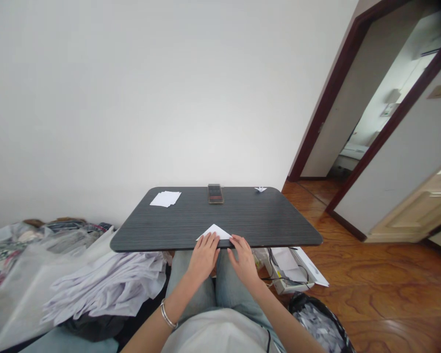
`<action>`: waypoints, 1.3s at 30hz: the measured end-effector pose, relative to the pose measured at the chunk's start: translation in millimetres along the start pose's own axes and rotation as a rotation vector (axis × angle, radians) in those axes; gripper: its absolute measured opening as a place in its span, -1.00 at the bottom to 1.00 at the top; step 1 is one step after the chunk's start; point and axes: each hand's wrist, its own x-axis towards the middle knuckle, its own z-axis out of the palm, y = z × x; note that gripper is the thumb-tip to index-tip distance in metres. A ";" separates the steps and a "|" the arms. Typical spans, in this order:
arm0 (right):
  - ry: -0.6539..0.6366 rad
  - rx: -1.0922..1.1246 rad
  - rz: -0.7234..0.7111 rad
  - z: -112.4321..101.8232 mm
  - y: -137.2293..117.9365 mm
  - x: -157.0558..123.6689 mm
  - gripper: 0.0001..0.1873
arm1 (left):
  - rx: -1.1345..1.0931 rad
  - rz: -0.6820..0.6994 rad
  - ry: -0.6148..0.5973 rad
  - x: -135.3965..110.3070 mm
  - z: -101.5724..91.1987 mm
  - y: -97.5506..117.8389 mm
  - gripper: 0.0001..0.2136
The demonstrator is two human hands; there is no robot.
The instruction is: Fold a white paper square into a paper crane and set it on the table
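A white sheet of paper folded into a triangle (216, 231) lies at the near edge of the dark table, its point facing away from me. The fingers of my left hand (204, 254) rest flat on the paper's left and middle part, covering some of its near edge. At the right corner of the triangle, my right hand (243, 256) touches the paper with its fingertips, thumb spread apart. Both hands are open, and neither grips anything. A silver bangle circles my left wrist.
On the dark table (191, 218), a stack of white paper (165, 198) lies back left, a small clear box (215, 194) back centre, and a folded paper figure (260, 189) back right. Clothes (110, 282) are piled at left; a box (290, 269) and black-bagged bin (319, 321) stand right.
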 end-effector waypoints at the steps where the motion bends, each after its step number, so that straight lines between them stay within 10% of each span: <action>1: 0.006 0.034 0.012 -1.1 0.4 -0.1 -0.67 | -0.025 -0.003 -0.001 4.7 1.3 -0.2 -0.69; 23: 0.186 0.539 0.303 -16.0 1.2 4.8 -0.77 | 0.015 0.218 -0.151 38.4 2.7 -25.9 -0.72; 30: 0.094 0.758 0.627 -25.8 -1.9 15.8 -0.59 | 0.014 0.131 0.014 24.0 -5.8 -23.6 -0.82; 33: -0.124 0.905 0.791 -32.5 -9.7 21.2 -0.43 | -0.036 0.178 0.310 16.9 -20.3 -17.9 -0.84; 39: -0.258 1.064 0.715 -42.8 -35.0 27.1 -0.58 | -0.020 0.324 0.540 11.3 -45.5 -4.2 -0.83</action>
